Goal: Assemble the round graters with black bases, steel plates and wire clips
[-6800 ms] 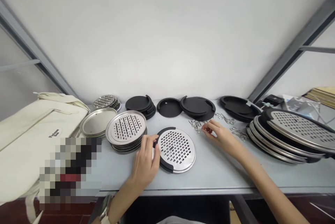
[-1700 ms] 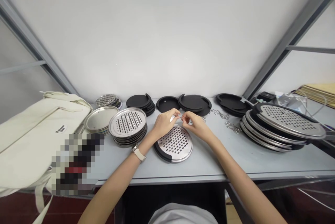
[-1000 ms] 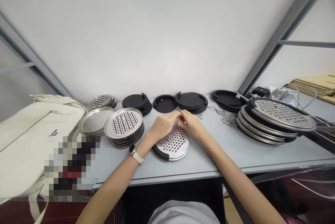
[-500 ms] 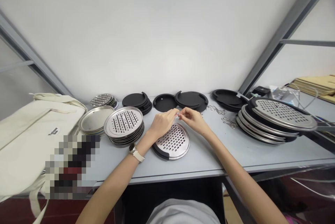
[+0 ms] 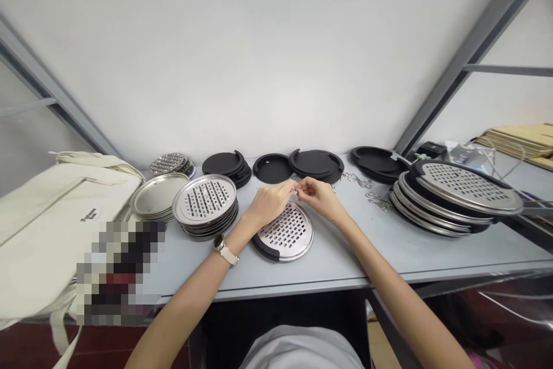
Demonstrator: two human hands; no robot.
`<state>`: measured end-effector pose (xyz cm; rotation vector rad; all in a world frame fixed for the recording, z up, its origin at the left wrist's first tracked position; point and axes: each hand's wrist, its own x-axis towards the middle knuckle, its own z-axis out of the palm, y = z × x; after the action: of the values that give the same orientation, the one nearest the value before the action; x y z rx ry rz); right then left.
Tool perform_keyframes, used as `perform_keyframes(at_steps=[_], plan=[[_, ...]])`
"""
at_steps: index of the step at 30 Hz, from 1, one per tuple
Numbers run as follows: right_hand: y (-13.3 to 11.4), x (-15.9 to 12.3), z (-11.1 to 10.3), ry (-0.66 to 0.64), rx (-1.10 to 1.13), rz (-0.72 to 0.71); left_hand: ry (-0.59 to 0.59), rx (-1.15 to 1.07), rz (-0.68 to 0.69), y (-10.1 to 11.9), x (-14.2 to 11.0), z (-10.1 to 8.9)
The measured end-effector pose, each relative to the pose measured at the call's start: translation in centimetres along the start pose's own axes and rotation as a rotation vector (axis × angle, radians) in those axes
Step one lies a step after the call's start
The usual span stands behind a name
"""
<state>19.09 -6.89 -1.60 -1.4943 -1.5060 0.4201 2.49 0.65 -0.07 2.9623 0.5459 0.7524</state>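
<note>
My left hand point(image 5: 271, 203) and my right hand point(image 5: 318, 195) meet over the middle of the table, fingertips pinched together. Between them is a small shiny metal piece point(image 5: 294, 190), too small to make out fully. Just below the hands lies a round metal grater disc point(image 5: 290, 236) with rows of slots, a black curved rim piece on its lower left; my left hand hides part of it. Loose metal rings and clips point(image 5: 360, 181) are scattered to the right of my hands, with more clips point(image 5: 378, 201) nearer the right stack.
Slotted metal discs point(image 5: 206, 201) are stacked at left, beside plain metal discs point(image 5: 159, 196). Black round trays point(image 5: 317, 164) line the wall. A tall stack of large grater discs point(image 5: 469, 187) stands right. A cream bag point(image 5: 47, 213) covers the left end.
My hands stay nearly in place, with slight finger movement around the small metal piece. Nothing else has visibly moved.
</note>
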Motion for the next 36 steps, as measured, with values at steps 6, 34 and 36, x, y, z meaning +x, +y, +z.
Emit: perform_keyframes(at_steps=[6, 34, 36], plan=[[0.2, 0.05, 0.48, 0.098, -0.031, 0.067, -0.055, 0.001, 0.064, 0.37, -0.1, -0.06], [-0.17, -0.23, 0.17, -0.207, -0.264, -0.131, -0.053, -0.08, 0.035, 0.06, -0.01, -0.27], [-0.3, -0.23, 0.11, -0.217, -0.236, -0.133, -0.057, -0.085, 0.044, 0.06, 0.0, -0.28]])
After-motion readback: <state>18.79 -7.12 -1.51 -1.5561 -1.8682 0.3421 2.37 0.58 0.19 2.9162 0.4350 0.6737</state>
